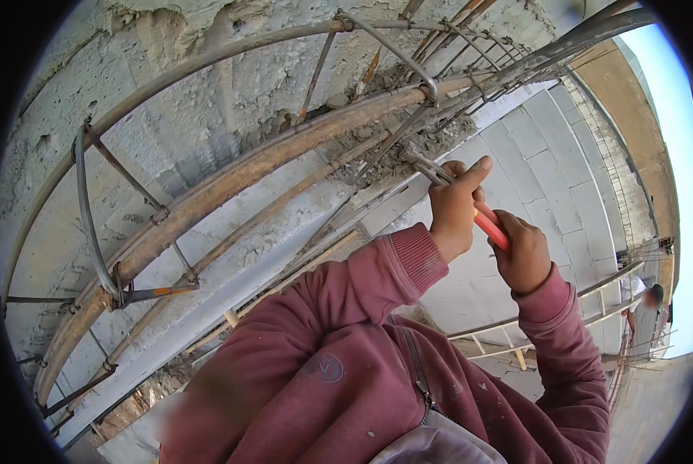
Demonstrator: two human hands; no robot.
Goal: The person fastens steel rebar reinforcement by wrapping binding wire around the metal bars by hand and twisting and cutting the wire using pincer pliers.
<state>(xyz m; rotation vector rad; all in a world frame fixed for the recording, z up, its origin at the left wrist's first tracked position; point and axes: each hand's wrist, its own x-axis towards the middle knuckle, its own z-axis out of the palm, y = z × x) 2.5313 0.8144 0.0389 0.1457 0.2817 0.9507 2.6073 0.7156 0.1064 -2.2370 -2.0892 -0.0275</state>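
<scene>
Concrete wall (230,85): rough and pitted, behind the rebar cage.
Rebar cage (284,145): crosspieces already joined to long bars, it seems.
Mortar (447,138): ragged beside the cage, so apparently unfinished.
Red-handled tool (492,226): metal end at that mortar, beside the cage; contact unclear.
Your right hand (523,251): fingers clamped on the tool, farther from the cage.
Your left hand (453,207): fingers curled round it, nearer the cage, thumb raised.

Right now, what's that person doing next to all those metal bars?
The person in the maroon zip-up top is gripping a red-handled metal tool with both bare hands. The left hand is nearer its metal end, the right hand on the red handle. That end points at crumbly concrete beside the rusty steel bars; I can't tell if it's touching.
</scene>
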